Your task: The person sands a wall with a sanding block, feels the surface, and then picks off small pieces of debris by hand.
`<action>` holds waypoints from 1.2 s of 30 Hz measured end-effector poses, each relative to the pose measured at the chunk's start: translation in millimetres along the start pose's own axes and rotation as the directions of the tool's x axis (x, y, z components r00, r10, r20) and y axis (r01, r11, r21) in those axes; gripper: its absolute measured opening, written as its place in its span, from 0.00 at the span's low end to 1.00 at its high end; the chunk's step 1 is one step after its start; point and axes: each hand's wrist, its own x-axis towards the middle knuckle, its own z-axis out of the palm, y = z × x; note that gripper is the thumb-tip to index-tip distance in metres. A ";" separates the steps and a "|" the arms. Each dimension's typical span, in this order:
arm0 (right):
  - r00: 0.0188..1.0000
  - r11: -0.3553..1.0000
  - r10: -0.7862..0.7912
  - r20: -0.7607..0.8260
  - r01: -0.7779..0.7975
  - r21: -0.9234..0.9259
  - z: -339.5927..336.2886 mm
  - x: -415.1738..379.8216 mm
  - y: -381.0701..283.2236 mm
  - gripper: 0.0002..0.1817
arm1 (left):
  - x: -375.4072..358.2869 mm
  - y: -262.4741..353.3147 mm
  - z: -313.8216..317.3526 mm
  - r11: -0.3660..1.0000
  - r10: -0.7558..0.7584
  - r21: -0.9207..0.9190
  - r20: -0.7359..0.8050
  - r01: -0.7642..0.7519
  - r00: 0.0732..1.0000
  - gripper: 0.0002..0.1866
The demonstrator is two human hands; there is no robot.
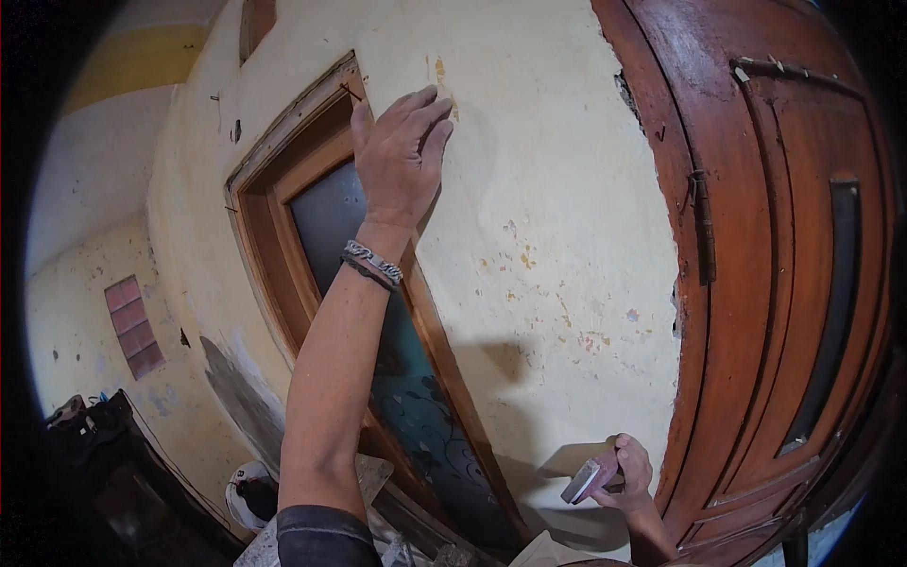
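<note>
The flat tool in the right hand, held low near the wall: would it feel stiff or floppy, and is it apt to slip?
The flat tool looks stiff: it keeps a straight edge while jutting from the right hand. It seems light, since fingers alone carry it. Slipping looks unlikely, because the fingers wrap it; its surface is too small to judge.

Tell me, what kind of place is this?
Probably an older house being fixed up. The yellow plaster wall is chipped and patchy, with a wooden window frame and a wooden door. The left hand presses the wall; the right hand holds a small block.
</note>
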 end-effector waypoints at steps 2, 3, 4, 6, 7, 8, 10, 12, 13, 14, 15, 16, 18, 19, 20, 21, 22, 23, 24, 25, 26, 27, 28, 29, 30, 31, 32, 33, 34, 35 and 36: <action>1.000 1.000 -0.004 -0.008 0.004 -0.006 0.4 -0.8 0.9 0.51 | -1.5 -1.0 -2.5 1.000 0.024 -0.012 0.008 -0.024 1.000 0.09; 1.000 1.000 -0.007 -0.003 0.007 -0.005 0.0 -1.7 1.3 0.51 | 0.3 -0.2 -4.7 0.997 0.063 0.047 0.008 -0.063 0.998 0.07; 1.000 1.000 -0.011 0.001 0.011 -0.005 -0.2 -2.2 1.9 0.51 | 3.0 1.2 -6.6 0.989 0.102 0.106 0.009 -0.102 0.995 0.06; 1.000 1.000 -0.010 0.001 0.010 -0.002 0.4 -3.1 2.5 0.51 | 9.3 4.7 -10.0 0.981 0.133 0.143 0.018 -0.134 0.991 0.05; 1.000 1.000 -0.011 0.000 0.011 0.002 0.7 -3.2 2.8 0.51 | 12.7 6.0 -11.7 0.969 0.164 0.182 0.027 -0.166 0.986 0.03; 1.000 1.000 -0.011 -0.002 0.011 0.001 0.6 -2.6 2.5 0.51 | 15.5 6.6 -13.1 0.969 0.165 0.181 0.027 -0.167 0.986 0.03; 1.000 1.000 -0.012 0.003 0.012 0.003 -0.5 -0.7 1.5 0.51 | 20.0 6.1 -15.5 0.940 0.263 0.201 0.084 -0.275 0.961 0.04; 1.000 1.000 -0.007 0.002 0.007 0.003 -0.6 -0.5 1.9 0.51 | 23.5 3.2 -16.2 0.903 0.327 0.259 0.107 -0.344 0.939 0.05; 1.000 1.000 -0.001 0.002 0.001 0.005 -0.6 -0.9 1.5 0.51 | 24.9 1.5 -16.2 0.856 0.387 0.314 0.135 -0.410 0.912 0.05; 1.000 1.000 0.001 0.003 -0.001 0.005 -0.7 -1.1 1.3 0.51 | 27.0 -0.6 -15.3 0.857 0.386 0.313 0.136 -0.410 0.912 0.05; 1.000 1.000 0.005 0.006 -0.005 0.008 -0.8 -1.3 1.2 0.51 | 29.8 -2.5 -13.9 0.812 0.443 0.349 0.154 -0.468 0.883 0.05; 1.000 1.000 0.009 0.009 -0.009 0.011 -1.0 -1.5 1.0 0.51 | 31.5 -3.5 -13.6 0.762 0.497 0.382 0.173 -0.522 0.851 0.04; 1.000 1.000 0.011 0.007 -0.012 0.009 -0.4 -1.6 0.4 0.51 | 34.4 -3.0 -16.8 0.737 0.503 0.387 0.233 -0.554 0.832 0.05; 1.000 1.000 0.009 0.003 -0.009 0.008 -0.3 -1.6 0.3 0.52 | 35.9 -2.7 -17.8 0.708 0.508 0.394 0.291 -0.586 0.811 0.06; 1.000 1.000 0.010 0.002 -0.010 0.007 -0.8 -2.1 0.6 0.52 | 36.6 -2.8 -17.8 0.708 0.510 0.393 0.290 -0.587 0.810 0.06; 1.000 1.000 0.012 0.014 -0.013 0.009 -1.6 -3.1 0.7 0.52 | 37.1 -2.7 -18.0 0.693 0.516 0.399 0.306 -0.600 0.800 0.06; 1.000 1.000 0.014 0.026 -0.014 0.012 -1.9 -3.2 1.2 0.52 | 38.2 -2.8 -18.1 0.678 0.522 0.406 0.322 -0.614 0.790 0.05; 1.000 1.000 0.014 0.025 -0.014 0.013 -1.9 -2.9 1.0 0.52 | 39.3 -2.9 -18.3 0.676 0.523 0.406 0.322 -0.615 0.789 0.05; 1.000 1.000 0.012 0.025 -0.012 0.008 -2.0 -2.4 0.7 0.52 | 40.2 -3.3 -18.2 0.684 0.516 0.398 0.327 -0.611 0.792 0.05; 1.000 1.000 0.010 0.025 -0.010 0.003 -2.0 -1.9 0.4 0.52 | 41.0 -3.6 -18.1 0.692 0.509 0.390 0.332 -0.607 0.794 0.06; 1.000 1.000 0.010 0.025 -0.011 0.004 -1.9 -1.5 -0.2 0.52 | 41.3 -3.9 -17.9 0.692 0.509 0.390 0.333 -0.607 0.794 0.06; 1.000 1.000 0.009 0.020 -0.010 0.006 -1.8 -0.8 -0.7 0.52 | 41.4 -4.1 -17.5 0.694 0.495 0.397 0.342 -0.600 0.799 0.06; 1.000 1.000 0.008 0.015 -0.008 0.007 -2.1 -0.1 -1.0 0.52 | 41.8 -4.3 -16.9 0.696 0.481 0.404 0.350 -0.593 0.804 0.06; 1.000 1.000 0.010 0.014 -0.010 0.005 -2.3 0.8 -1.2 0.52 | 42.5 -4.7 -16.4 0.697 0.482 0.403 0.350 -0.593 0.803 0.06; 1.000 1.000 0.010 0.013 -0.011 0.018 -2.5 1.6 -1.4 0.52 | 43.2 -5.4 -15.9 0.699 0.492 0.400 0.333 -0.593 0.805 0.05; 1.000 0.999 0.011 0.011 -0.011 0.030 -2.6 2.0 -1.3 0.52 | 43.9 -5.9 -15.2 0.701 0.501 0.397 0.316 -0.592 0.806 0.05; 1.000 0.999 0.011 0.012 -0.012 0.030 -2.7 1.6 -0.8 0.52 | 44.9 -6.3 -14.4 0.702 0.501 0.396 0.316 -0.592 0.805 0.05; 1.000 0.999 0.010 0.014 -0.010 0.033 -2.6 0.7 -0.4 0.52 | 45.7 -6.6 -14.0 0.720 0.487 0.390 0.305 -0.574 0.818 0.04; 1.000 0.999 0.007 0.017 -0.007 0.036 -2.5 0.3 0.2 0.52 | 46.3 -7.1 -13.7 0.737 0.472 0.385 0.294 -0.555 0.831 0.03; 1.000 0.999 0.007 0.017 -0.008 0.036 -2.6 0.5 0.1 0.52 | 46.4 -7.7 -13.4 0.738 0.472 0.385 0.294 -0.555 0.831 0.03; 1.000 0.999 0.011 0.020 -0.012 0.040 -2.9 1.0 -0.2 0.52 | 46.4 -8.1 -13.1 0.748 0.474 0.373 0.279 -0.549 0.835 0.03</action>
